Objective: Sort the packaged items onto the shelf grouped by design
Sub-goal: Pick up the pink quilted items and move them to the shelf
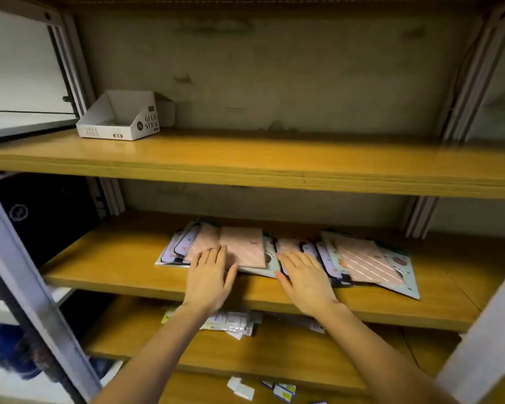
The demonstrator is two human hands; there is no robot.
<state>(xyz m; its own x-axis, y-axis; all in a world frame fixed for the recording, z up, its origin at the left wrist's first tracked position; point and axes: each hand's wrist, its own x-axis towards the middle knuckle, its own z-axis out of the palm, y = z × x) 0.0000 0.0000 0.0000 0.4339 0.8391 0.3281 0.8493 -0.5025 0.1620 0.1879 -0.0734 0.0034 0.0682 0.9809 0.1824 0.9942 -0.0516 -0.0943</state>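
The packaged items (289,255) lie in a loose, overlapping spread on the middle shelf (105,263), in the centre of the frame. Each is a flat card pack. The left group (239,246) shows pale pink fronts with faint diagonal lines over lilac-edged cards. The right group (368,262) shows a pink panel with white diagonal stripes on a light blue-green card, lying skewed with one corner near the shelf's front edge.

The left hand (209,275) is open, palm down, fingers extended and resting flat on the near edge of the left group. The right hand (302,277) is likewise open and flat, fingers spread, lying on the packs between the two groups. Neither hand grips anything. Both forearms enter from the lower edge of the frame.

The shelving has tan wooden boards on grey metal uprights against a stained wall. On the upper shelf (274,158), upper left of the frame, stands a white cardboard display box (120,116) printed "GLUE STICK". On the lower shelf (289,351), more small packs (233,322) lie partly hidden behind the forearms.
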